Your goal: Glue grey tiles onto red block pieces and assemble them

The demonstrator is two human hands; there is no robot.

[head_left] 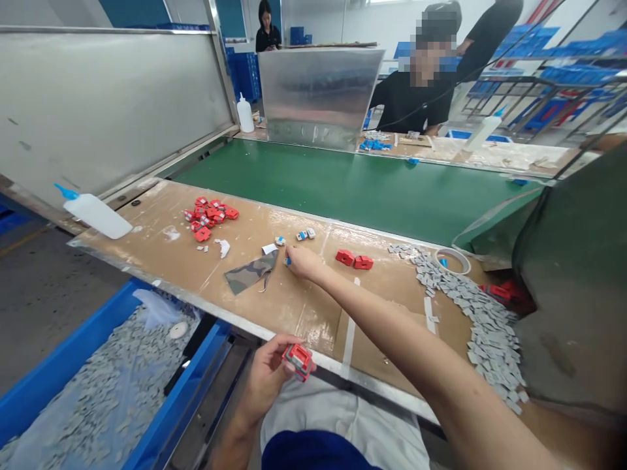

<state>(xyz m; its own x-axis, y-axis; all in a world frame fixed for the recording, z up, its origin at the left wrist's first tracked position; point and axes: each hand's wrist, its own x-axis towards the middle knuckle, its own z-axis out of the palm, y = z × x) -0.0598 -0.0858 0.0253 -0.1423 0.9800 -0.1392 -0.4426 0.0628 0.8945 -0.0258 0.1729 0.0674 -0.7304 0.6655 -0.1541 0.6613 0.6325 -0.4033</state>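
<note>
My left hand (266,373) grasps a red block (300,363) at the near side, my right hand (304,262) is farther off, grip unclear, and the left pile (211,214) looks done, the right pair (363,262) pending.

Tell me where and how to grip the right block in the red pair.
Probably pinch the right block by its near and far sides, coming from above and right: the other red block sits close on its left, and nothing crowds its right.

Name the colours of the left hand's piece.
The piece is red and grey; see head view.
</note>
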